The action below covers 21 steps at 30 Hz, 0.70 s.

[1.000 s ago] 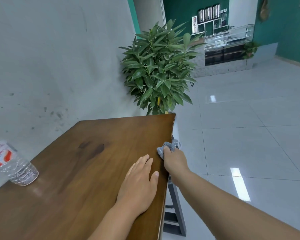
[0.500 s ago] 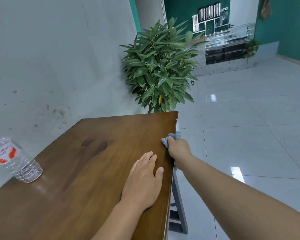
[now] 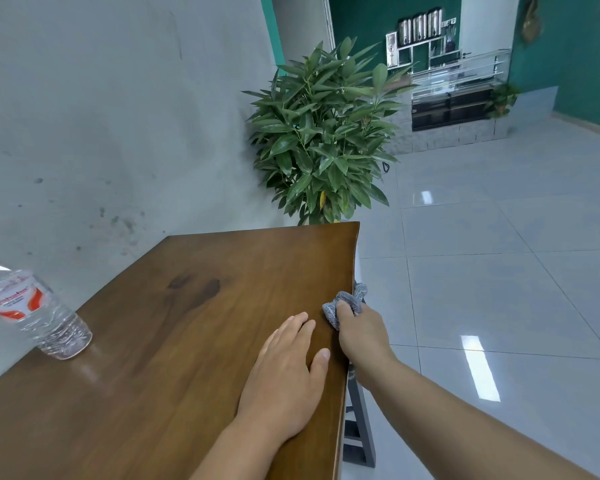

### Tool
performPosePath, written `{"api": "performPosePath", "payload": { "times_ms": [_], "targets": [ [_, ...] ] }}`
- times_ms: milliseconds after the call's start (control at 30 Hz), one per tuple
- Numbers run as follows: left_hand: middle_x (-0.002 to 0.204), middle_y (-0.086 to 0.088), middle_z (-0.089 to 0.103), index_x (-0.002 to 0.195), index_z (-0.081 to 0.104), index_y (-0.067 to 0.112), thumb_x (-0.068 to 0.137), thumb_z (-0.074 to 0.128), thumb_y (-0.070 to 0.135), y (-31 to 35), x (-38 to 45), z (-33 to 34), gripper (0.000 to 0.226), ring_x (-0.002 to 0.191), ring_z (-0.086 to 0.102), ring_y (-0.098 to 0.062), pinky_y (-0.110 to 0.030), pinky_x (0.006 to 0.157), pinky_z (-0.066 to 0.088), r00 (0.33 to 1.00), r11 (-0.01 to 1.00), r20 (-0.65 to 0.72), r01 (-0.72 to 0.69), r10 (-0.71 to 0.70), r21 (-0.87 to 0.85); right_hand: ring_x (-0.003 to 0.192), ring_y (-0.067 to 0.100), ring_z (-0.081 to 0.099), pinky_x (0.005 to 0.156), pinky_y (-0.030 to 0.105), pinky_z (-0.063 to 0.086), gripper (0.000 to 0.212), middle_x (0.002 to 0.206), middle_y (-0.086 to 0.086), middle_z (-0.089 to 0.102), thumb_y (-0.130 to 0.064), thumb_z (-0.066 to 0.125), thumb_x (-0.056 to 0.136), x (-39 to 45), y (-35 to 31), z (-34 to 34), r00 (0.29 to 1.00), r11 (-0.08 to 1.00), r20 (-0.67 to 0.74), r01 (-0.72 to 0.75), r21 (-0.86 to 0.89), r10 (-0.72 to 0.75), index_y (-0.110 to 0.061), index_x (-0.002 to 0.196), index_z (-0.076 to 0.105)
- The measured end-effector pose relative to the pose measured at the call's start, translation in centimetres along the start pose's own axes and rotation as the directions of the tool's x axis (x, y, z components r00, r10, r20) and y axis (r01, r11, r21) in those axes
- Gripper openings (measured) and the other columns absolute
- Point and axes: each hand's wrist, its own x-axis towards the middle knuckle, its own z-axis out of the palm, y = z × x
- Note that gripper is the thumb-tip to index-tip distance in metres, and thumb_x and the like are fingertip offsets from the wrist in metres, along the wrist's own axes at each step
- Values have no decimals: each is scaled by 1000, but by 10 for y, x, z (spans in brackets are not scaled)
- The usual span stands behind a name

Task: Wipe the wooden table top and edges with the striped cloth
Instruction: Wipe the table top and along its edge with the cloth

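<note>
Your right hand (image 3: pixel 361 336) bunches the cloth (image 3: pixel 343 304) at the desk (image 3: pixel 194 341) edge; left hand (image 3: pixel 284 372) flat, fingers together; loose grip could drop it.

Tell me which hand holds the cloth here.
The right hand, at the table's right edge, grips the bunched grey striped cloth. The left hand lies flat on the tabletop, fingers straight, holding nothing.

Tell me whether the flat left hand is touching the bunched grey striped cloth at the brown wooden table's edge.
Apart. The head view shows bare wood between the left hand and the cloth, which the right hand grips.
</note>
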Motion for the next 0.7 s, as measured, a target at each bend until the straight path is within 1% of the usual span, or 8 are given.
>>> {"api": "performPosePath", "payload": {
  "times_ms": [133,300,367,433,467,533,600,700],
  "targets": [
    [157,23,8,150,16,38,98,25,55,0,3,1,56,144,5,0,-26,118,12,1000,1000,-10,16,-16,-20,95,24,58,93,46,50,26,101,5,62,-38,42,100,16,-13,-1,998,998,18,-57,13,56,-17,105,56],
    [157,21,10,151,18,36,99,25,53,0,1,1,55,144,8,-1,-26,118,14,1000,999,-18,8,-9,-32,89,24,53,83,39,46,31,94,7,56,-33,42,100,33,-31,-4,996,995,12,-90,39,89,-7,112,56],
    [157,21,10,151,18,35,99,25,52,0,-1,0,55,144,7,0,-25,117,12,1000,1000,-22,2,-2,-25,89,23,54,83,39,47,33,93,7,57,-34,42,100,31,-31,-3,995,995,13,-95,41,95,-8,113,56],
    [157,21,9,151,17,35,100,25,52,0,-4,-1,55,144,6,0,-24,116,10,1000,1000,-19,-2,2,-20,94,25,57,86,41,49,34,101,9,60,-36,42,100,24,-28,-3,996,995,6,-92,38,92,-9,114,56],
    [158,21,9,151,17,35,100,25,51,0,-6,-1,55,144,5,0,-24,117,9,1000,1000,-14,-3,2,-21,95,26,58,89,42,50,35,103,10,62,-37,41,99,20,-25,-2,996,996,2,-87,25,87,-9,113,57],
    [158,21,7,151,15,35,100,25,52,0,-9,-2,55,145,4,0,-25,118,10,1000,1000,-2,-1,1,-16,92,25,59,91,45,51,31,97,8,63,-38,41,100,7,-17,-2,997,997,3,-72,5,72,-14,97,60],
    [158,21,6,151,14,36,99,24,53,-1,-12,-2,56,145,4,-1,-26,119,11,1000,1000,6,7,-7,-9,85,20,58,88,43,52,28,90,4,61,-39,41,101,-7,-9,-4,998,998,14,-60,19,59,-23,82,54],
    [158,21,7,151,14,37,98,24,54,-1,-13,-1,56,145,5,-1,-26,119,11,1000,1000,3,14,-14,-9,84,16,58,77,34,50,26,92,2,62,-41,40,102,-21,-2,-5,998,998,40,-59,28,57,-23,94,57]
  ]
}}
